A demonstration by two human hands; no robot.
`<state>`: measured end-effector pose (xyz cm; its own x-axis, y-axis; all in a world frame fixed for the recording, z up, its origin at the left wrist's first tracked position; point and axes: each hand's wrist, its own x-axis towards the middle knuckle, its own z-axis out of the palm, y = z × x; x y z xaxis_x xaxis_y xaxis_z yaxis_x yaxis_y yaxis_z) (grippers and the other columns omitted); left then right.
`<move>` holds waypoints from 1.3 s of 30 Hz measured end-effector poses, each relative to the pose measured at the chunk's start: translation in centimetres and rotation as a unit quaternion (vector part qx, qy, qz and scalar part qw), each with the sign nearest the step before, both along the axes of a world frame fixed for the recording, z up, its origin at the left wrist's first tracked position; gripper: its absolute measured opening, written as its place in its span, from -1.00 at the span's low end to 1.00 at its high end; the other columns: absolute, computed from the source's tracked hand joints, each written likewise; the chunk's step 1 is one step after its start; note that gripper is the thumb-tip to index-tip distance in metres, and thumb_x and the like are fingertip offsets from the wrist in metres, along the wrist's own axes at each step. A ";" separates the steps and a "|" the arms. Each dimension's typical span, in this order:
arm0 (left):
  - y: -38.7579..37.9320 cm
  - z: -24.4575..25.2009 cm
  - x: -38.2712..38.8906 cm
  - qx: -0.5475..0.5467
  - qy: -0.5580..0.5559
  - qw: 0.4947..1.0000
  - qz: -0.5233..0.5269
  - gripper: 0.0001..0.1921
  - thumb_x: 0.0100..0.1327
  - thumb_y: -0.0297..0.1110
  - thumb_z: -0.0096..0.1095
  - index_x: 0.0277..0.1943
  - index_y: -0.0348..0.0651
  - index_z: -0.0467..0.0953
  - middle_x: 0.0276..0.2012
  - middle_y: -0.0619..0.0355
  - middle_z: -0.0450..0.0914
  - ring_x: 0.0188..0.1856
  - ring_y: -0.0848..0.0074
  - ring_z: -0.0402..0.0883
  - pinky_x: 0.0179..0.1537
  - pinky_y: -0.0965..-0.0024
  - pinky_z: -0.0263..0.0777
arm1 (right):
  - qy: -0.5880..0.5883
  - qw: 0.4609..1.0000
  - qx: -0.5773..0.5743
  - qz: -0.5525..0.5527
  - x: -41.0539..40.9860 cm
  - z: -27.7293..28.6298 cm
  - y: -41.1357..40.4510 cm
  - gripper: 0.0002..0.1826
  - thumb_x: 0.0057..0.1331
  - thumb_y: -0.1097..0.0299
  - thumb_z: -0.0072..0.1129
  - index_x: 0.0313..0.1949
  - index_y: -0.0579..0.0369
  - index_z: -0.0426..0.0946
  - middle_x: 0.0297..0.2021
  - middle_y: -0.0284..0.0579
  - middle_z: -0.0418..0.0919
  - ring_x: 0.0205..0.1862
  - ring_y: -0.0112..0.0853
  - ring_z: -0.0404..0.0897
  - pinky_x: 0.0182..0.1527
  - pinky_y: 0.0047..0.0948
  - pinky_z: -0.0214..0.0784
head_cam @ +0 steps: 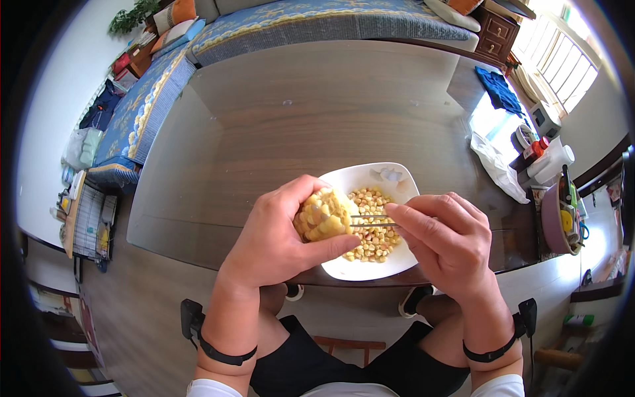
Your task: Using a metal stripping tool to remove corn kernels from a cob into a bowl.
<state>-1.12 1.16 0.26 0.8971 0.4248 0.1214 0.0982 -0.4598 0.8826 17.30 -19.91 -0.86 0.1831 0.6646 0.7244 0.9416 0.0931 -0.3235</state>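
Note:
A piece of a yellow corn cob (325,216) is held in my left hand (283,231), above the left part of a white bowl (347,272). Loose corn kernels (374,243) lie inside the bowl, which has a grey flower print on its inner wall. With the fingers of my right hand (449,238) I grip a thin metal tool with two parallel prongs (374,221). The prongs reach left to the cob's right face, where kernels are gone. Their far tips and the tool's other end are hidden.
The bowl stands near the front edge of a glass-topped wooden table (317,124). A white plastic bag (498,168), a red-capped bottle (533,151) and a pink basin (550,218) of small items are at the right. A blue cloth (498,92) lies farther back.

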 end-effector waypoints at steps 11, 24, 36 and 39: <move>0.2 -0.4 -0.5 -0.044 -0.018 0.996 -0.080 -0.42 0.29 -0.10 0.79 0.15 -0.41 0.73 -0.08 -0.10 0.86 -0.11 0.32 0.88 0.03 0.25 0.73 | -0.047 0.998 -0.027 0.025 0.5 0.0 -0.4 -0.58 0.19 0.44 0.54 0.08 -0.10 0.91 -0.19 -0.33 0.78 -0.34 -0.34 0.72 -0.25 -0.26 0.58; 1.8 -0.1 -1.2 -0.001 0.154 0.963 -0.219 -0.38 0.19 -0.10 0.76 0.20 -0.34 0.71 -0.13 -0.08 0.86 -0.15 0.18 0.87 0.00 0.26 0.71 | -0.088 0.985 -0.121 0.083 0.1 1.2 -0.7 -0.55 0.11 0.32 0.44 0.05 -0.23 0.90 -0.12 -0.45 0.74 -0.13 -0.35 0.73 -0.13 -0.27 0.59; 0.8 -0.4 -1.0 -0.037 0.048 0.992 -0.113 -0.45 0.24 -0.20 0.71 0.19 -0.32 0.68 -0.15 0.05 0.81 -0.14 0.43 0.78 0.03 0.35 0.66 | -0.020 0.997 -0.066 0.032 -1.0 0.2 -0.1 -0.63 0.14 0.48 0.56 -0.02 -0.03 0.91 -0.21 -0.30 0.80 -0.27 -0.30 0.77 -0.21 -0.25 0.66; 0.5 -0.7 -0.6 0.041 -0.013 0.996 -0.084 -0.48 0.25 -0.23 0.70 0.17 -0.33 0.67 -0.12 0.04 0.80 -0.13 0.44 0.77 0.04 0.33 0.67 | 0.019 0.997 -0.068 0.024 -1.2 0.1 0.1 -0.68 0.24 0.55 0.55 -0.01 0.02 0.90 -0.23 -0.22 0.82 -0.26 -0.22 0.81 -0.19 -0.23 0.70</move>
<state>-1.69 1.64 -0.40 0.9508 0.2572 0.1728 -0.0078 -0.5376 0.8432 16.08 -19.82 -0.74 0.1746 0.7651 0.6198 0.9241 0.0899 -0.3713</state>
